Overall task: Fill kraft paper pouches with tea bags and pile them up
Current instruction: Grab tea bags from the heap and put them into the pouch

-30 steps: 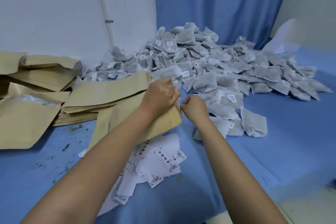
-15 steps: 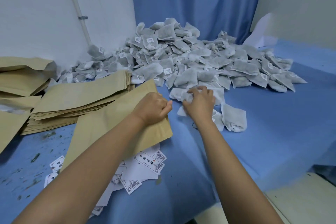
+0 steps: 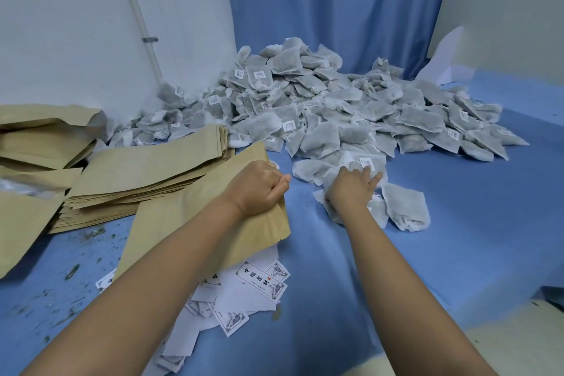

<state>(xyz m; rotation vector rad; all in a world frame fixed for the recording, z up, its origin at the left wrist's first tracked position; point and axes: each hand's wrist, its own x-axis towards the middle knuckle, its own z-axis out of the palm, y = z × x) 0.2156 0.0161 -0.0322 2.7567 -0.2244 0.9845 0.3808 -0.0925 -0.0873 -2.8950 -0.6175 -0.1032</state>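
Observation:
A flat kraft paper pouch (image 3: pixel 195 223) lies slanted on the blue sheet, and my left hand (image 3: pixel 258 188) grips its upper right edge with curled fingers. My right hand (image 3: pixel 351 189) lies on the near edge of the big heap of grey-white tea bags (image 3: pixel 329 107), fingers spread over a few loose bags (image 3: pixel 363 166); whether it holds one I cannot tell. One more tea bag (image 3: pixel 404 210) lies just right of that hand.
A stack of empty kraft pouches (image 3: pixel 137 174) sits left of the held pouch, with bulkier pouches (image 3: pixel 39 137) piled at the far left. White printed labels (image 3: pixel 244 290) lie scattered under my left forearm. Blue curtain (image 3: pixel 335 9) and white wall stand behind.
My right hand left the pouch mouth and reached right onto the tea bags. The pouch dropped lower, flatter on the sheet, my left hand still gripping it.

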